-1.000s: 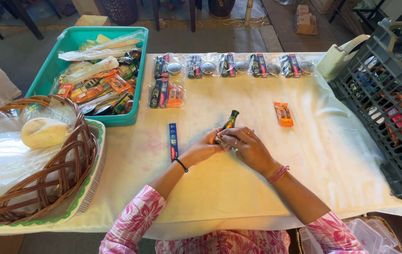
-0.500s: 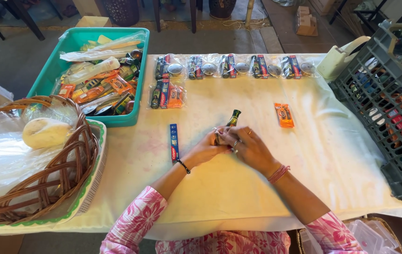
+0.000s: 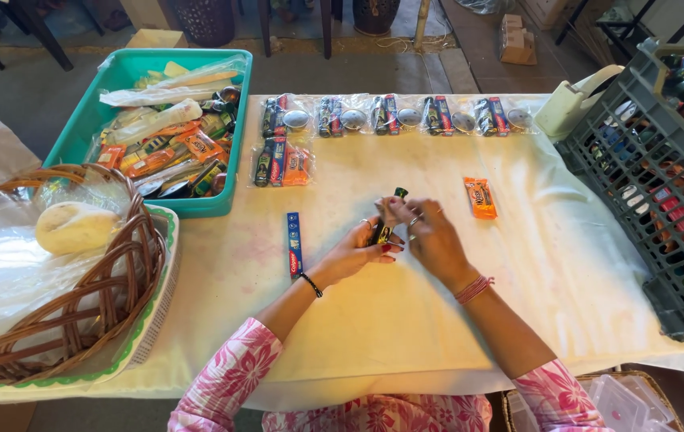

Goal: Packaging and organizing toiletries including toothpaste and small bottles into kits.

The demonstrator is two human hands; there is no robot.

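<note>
Two hands meet over the cream tablecloth (image 3: 406, 320): left hand (image 3: 358, 252) and right hand (image 3: 430, 236) both pinched on a small dark green-capped sachet (image 3: 386, 224), held just above the cloth. Beside them lie a slim blue boxed tube (image 3: 295, 244) and an orange snack packet (image 3: 480, 198), loose, not yet bagged; beyond, seven clear filled bags (image 3: 394, 116) lie finished, a teal plastic tray (image 3: 110, 80) of stock at far left

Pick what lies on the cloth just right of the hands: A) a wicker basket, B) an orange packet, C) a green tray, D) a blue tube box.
B: the orange packet lies alone on the cloth right of the right hand, while the blue box lies left of the left hand.
</note>
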